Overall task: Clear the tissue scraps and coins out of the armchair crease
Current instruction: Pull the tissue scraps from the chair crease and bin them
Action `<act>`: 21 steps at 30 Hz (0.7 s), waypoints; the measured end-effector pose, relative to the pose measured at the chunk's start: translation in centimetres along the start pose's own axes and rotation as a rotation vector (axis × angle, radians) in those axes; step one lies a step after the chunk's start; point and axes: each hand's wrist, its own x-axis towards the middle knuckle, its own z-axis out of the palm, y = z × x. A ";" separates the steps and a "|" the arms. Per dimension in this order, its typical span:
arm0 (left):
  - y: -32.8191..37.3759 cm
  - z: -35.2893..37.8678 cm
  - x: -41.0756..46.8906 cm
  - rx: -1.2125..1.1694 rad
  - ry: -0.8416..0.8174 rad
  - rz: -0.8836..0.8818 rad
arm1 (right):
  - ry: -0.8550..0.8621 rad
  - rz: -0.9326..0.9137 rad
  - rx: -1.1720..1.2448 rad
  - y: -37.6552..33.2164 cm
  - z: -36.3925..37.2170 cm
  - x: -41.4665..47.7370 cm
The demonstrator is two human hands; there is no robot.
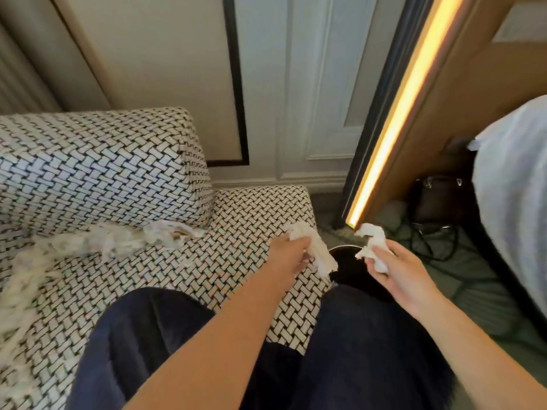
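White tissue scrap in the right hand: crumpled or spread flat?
Crumpled: the white tissue scrap bunches in twisted folds, pinched by the right hand.

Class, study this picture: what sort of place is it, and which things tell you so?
Probably a hotel room or bedroom: a patterned armchair stands by a panelled wall, a bed with pale linen shows at the right, and a light strip glows beside it.
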 end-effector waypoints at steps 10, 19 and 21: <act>0.0 6.1 2.3 0.213 -0.116 -0.060 | 0.184 0.105 0.156 3.6 -5.7 5.5; -0.7 4.3 1.0 0.268 -0.139 -0.072 | 0.030 0.243 0.074 3.8 -5.3 6.0; -0.3 3.6 0.4 0.266 -0.160 -0.051 | 0.011 0.248 0.058 3.3 -4.9 5.7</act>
